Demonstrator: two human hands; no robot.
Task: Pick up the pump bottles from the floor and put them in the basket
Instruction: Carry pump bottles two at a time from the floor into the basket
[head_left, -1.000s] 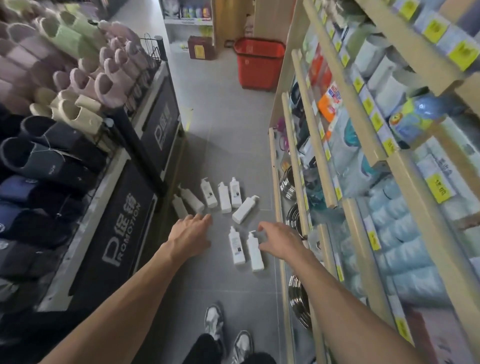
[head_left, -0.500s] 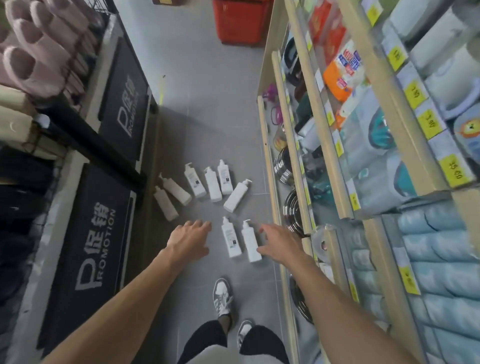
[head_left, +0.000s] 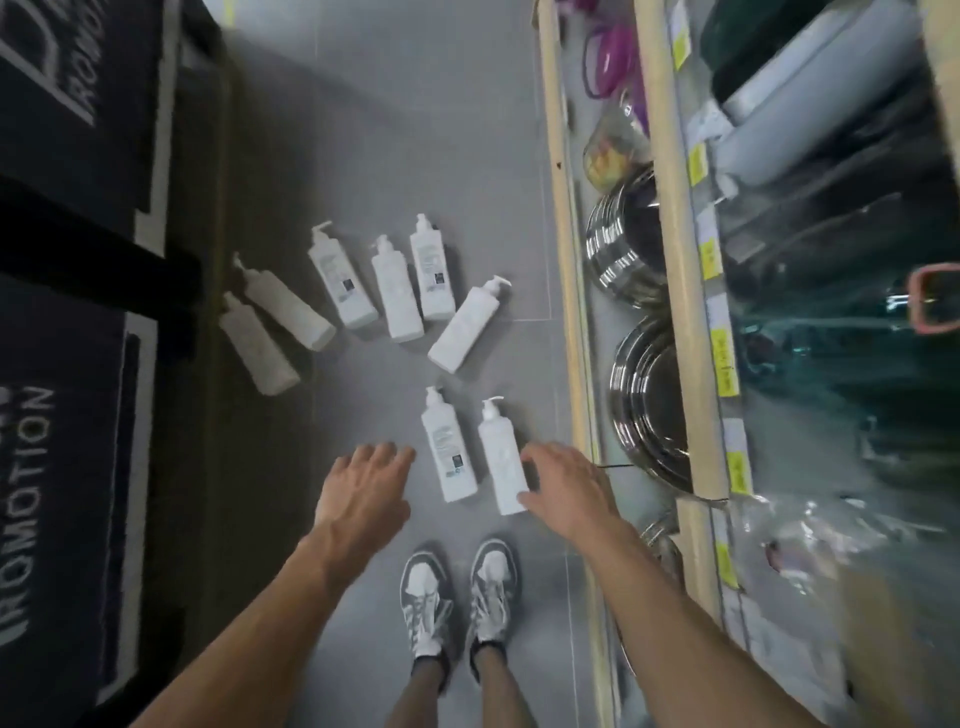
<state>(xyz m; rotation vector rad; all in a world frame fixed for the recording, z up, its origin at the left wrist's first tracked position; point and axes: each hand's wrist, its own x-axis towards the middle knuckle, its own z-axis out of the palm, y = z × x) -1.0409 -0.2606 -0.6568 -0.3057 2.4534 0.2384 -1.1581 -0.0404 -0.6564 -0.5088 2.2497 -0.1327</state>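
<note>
Several white pump bottles lie flat on the grey tiled floor. The nearest two lie side by side: one with a printed label (head_left: 449, 451) and a plain one (head_left: 501, 461) to its right. My left hand (head_left: 363, 486) hovers open just left of the labelled bottle, holding nothing. My right hand (head_left: 566, 486) is spread open at the right side of the plain bottle, its fingers at the bottle's lower edge. Farther off lie a tilted bottle (head_left: 467, 327), three bottles in a row (head_left: 392, 286) and two in shadow (head_left: 270, 325). The basket is out of view.
A wooden shelf unit (head_left: 563, 270) with stacked steel bowls (head_left: 649, 405) runs along the right. A dark display stand with a PROMOTION panel (head_left: 57, 467) borders the left. My two sneakers (head_left: 457, 597) stand just below the nearest bottles.
The view has tilted down and come closer to the floor; the red basket has left the frame. Both hands have dropped nearer the two closest bottles.
</note>
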